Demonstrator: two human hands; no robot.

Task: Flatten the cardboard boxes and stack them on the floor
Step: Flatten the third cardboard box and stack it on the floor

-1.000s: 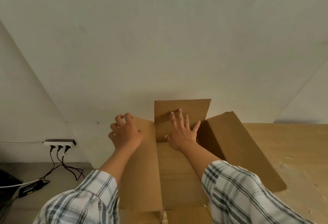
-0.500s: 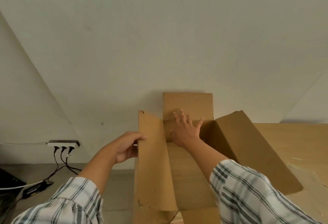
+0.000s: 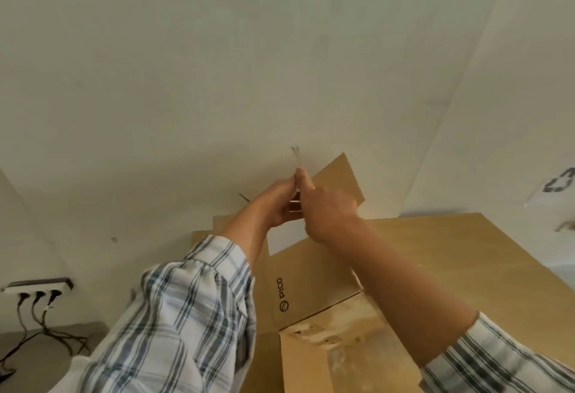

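Note:
A brown cardboard box [image 3: 298, 280] printed "PICO" stands tilted in front of me, one flap [image 3: 343, 181] sticking up against the wall. My left hand [image 3: 278, 206] and my right hand [image 3: 328, 210] meet above the box, fingers closed. They pinch a thin pale tape strip [image 3: 297, 159] that pokes up from between the fingertips. What the strip joins below is hidden by my hands. Plaid sleeves cover both forearms.
A second cardboard box [image 3: 348, 361] with torn label marks lies under the first. A wide cardboard surface [image 3: 473, 255] spreads to the right. A power strip [image 3: 37, 285] with cables sits low on the left wall. The white wall is close ahead.
Both hands left the box flaps, rose and came together on the tape strip. The box has turned, now showing its printed side. The view swung to the right.

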